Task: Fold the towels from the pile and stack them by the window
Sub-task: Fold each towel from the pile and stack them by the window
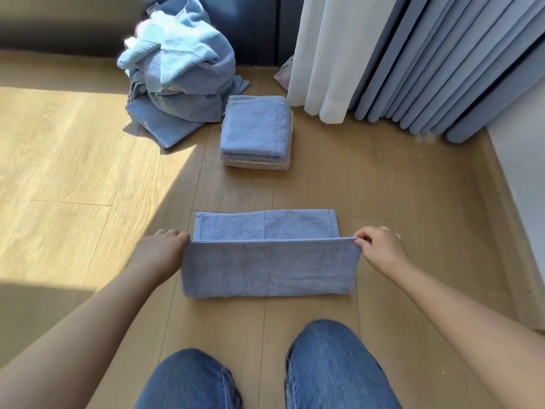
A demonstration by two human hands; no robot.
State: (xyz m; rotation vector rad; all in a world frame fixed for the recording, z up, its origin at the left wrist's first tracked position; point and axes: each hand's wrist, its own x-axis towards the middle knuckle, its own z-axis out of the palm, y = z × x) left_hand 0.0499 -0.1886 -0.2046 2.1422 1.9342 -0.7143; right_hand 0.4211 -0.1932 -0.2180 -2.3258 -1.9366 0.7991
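1. Both hands are on the towel (269,270), a blue one, on the wood floor (73,160) just ahead of the person's knees (324,364) in jeans.
2. The left hand (160,250) has the left end of the raised edge. Its fingers curl in at the corner, though how they close on the cloth is hidden from this angle.
3. The right hand (379,249) pinches the right corner, with thumb and fingertips pressed together on the hem.
4. The near part of the towel is lifted into an upright flap, its top edge pulled straight between the two hands and its lower fold on the floor.
5. The far part lies flat on the boards beyond the flap, hem showing along its left side.
6. Further out sits the stack (256,128) of folded towels, a blue one on top and paler beige ones beneath, edges fairly square.
7. The stack is on the floor near the foot of the white curtain (321,60), with blue drapes (436,69) gathered to the right of it.
8. Just left of the stack is the pile (177,69), a heap of unfolded blue towels against the dark wall, partly in sunlight.
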